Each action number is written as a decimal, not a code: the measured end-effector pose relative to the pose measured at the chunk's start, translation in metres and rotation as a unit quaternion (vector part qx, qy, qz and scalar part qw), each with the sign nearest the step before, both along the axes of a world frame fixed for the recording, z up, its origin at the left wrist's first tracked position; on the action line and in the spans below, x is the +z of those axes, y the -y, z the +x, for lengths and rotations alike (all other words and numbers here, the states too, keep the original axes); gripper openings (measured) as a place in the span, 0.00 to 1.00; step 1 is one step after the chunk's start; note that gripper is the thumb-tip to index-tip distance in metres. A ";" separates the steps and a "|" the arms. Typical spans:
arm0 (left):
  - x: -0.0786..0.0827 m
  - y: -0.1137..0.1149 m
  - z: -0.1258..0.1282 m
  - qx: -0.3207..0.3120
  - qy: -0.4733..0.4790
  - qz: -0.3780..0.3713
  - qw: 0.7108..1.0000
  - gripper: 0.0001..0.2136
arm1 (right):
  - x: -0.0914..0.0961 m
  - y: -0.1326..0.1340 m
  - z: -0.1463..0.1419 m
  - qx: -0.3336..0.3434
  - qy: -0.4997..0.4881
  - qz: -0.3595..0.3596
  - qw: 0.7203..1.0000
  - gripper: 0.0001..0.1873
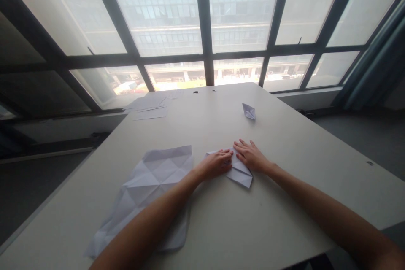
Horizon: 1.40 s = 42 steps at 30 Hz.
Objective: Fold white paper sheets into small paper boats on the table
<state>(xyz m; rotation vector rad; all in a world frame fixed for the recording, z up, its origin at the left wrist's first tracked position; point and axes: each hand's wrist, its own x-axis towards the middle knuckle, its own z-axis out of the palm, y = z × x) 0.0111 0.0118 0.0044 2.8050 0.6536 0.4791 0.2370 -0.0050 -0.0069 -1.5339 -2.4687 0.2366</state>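
A folded piece of white paper (pixel 239 176) lies on the table in front of me, with layered flaps towards its near right corner. My left hand (pixel 218 163) rests on its left part, fingers curled together against the paper; what lies beneath them is hidden. Flat across the right upper part lies my right hand (pixel 251 155), its fingers stretched out and somewhat spread. A large white sheet (pixel 158 173), crossed by many creases, is spread to the left, partly covered by my left forearm. Farther back on the right stands a small folded paper boat (pixel 249 112).
Several flat sheets of white paper (pixel 150 112) lie at the table's back left. The white table (pixel 284 211) reaches to large framed windows (pixel 237 12). Two dark round holes sit near its far edge, and a blue curtain (pixel 376 63) hangs at the right.
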 end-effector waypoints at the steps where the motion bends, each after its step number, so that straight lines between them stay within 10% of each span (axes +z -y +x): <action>1: 0.000 0.000 0.000 0.011 -0.003 -0.006 1.000 0.18 | -0.001 0.000 0.000 -0.004 -0.001 -0.005 1.000 0.28; 9: 0.008 -0.001 -0.013 -0.066 -0.026 -0.036 0.997 0.33 | -0.010 -0.006 0.004 -0.044 -0.009 -0.020 0.999 0.35; 22: 0.008 0.001 -0.009 -0.057 -0.014 -0.012 0.998 0.29 | -0.003 0.004 -0.003 0.060 -0.017 -0.001 0.998 0.28; 32: 0.007 0.002 -0.009 -0.050 0.001 -0.012 0.999 0.23 | -0.005 0.003 0.001 -0.057 0.032 0.042 0.997 0.32; 42: -0.005 -0.001 -0.005 0.013 0.012 -0.012 1.000 0.20 | -0.004 0.003 -0.002 0.010 0.026 0.014 1.000 0.29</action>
